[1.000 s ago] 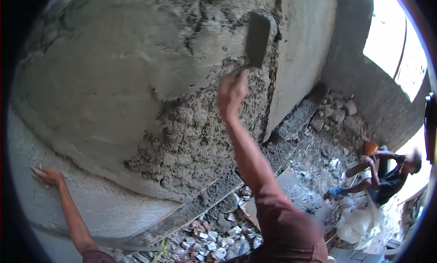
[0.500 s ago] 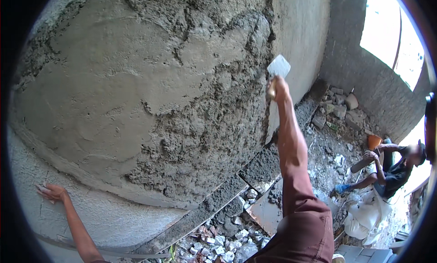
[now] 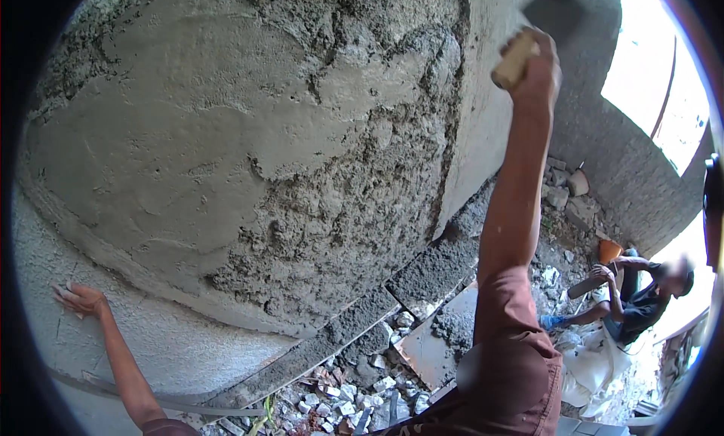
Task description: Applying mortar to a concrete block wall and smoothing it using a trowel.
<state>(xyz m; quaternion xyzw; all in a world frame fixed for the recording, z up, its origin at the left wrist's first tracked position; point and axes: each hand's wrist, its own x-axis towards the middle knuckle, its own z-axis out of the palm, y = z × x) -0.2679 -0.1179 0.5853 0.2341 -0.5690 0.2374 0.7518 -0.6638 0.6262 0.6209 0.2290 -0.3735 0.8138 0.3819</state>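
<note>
My right hand (image 3: 540, 65), raised at the upper right, is closed round the wooden handle of a trowel (image 3: 516, 63). The flat blade is dark and smeared by motion, held apart from the wall. To its left stretches wet grey mortar (image 3: 196, 127), smooth on the left and rough and lumpy (image 3: 362, 179) toward the right. My left hand (image 3: 81, 299) rests at the lower left with its fingers outstretched against the pale textured wall (image 3: 166, 338), and whitish stuff sticks to its fingertips.
Loose mortar lies on boards (image 3: 437, 274) along the wall's foot, above broken rubble (image 3: 347, 406). A flat panel (image 3: 426, 353) holds more mortar. At the right a person (image 3: 641, 293) sits near an orange container (image 3: 610, 250) and white sacks (image 3: 592, 360); stones (image 3: 577, 198) are heaped behind.
My right hand has swung up and to the right with the trowel, away from the rough mortar's right edge. My left hand stays on the wall; the view has shifted slightly.
</note>
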